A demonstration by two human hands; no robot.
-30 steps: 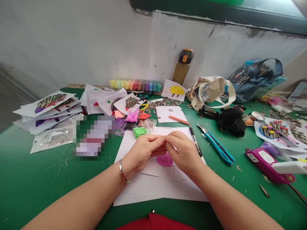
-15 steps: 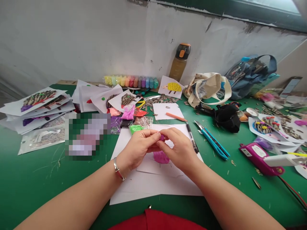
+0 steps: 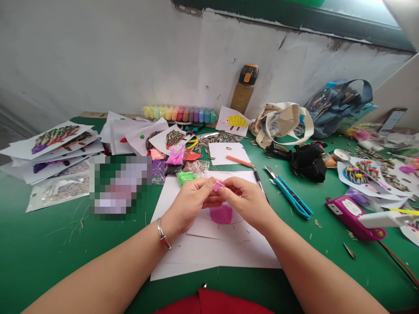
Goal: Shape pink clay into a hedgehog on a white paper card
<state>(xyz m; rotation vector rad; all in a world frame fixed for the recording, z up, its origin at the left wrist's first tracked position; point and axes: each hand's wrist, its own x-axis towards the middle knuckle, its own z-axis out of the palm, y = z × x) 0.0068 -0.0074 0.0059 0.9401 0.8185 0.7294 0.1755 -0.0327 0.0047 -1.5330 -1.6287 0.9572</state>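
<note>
1. Centre-left of the frame: left hand [image 3: 193,198] pinches the pink piece [image 3: 218,186], apparently to steady it; lower fingers partly hidden.
2. Centre: this piece sits between the hands, above a pink patch [image 3: 221,215] whose upper edge is covered.
3. Centre-right: right hand [image 3: 247,198] pinches the opposite side, probably for even pressure; contact points obscured.
4. Right: utility knife [image 3: 291,196] lies beyond the paper [image 3: 212,257], presumably for clearance.

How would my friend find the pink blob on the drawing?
On the green table, find the big white paper at the front. The pink blob lies there on the drawing, unlike the pink bit held up between the left hand and right hand.
</note>
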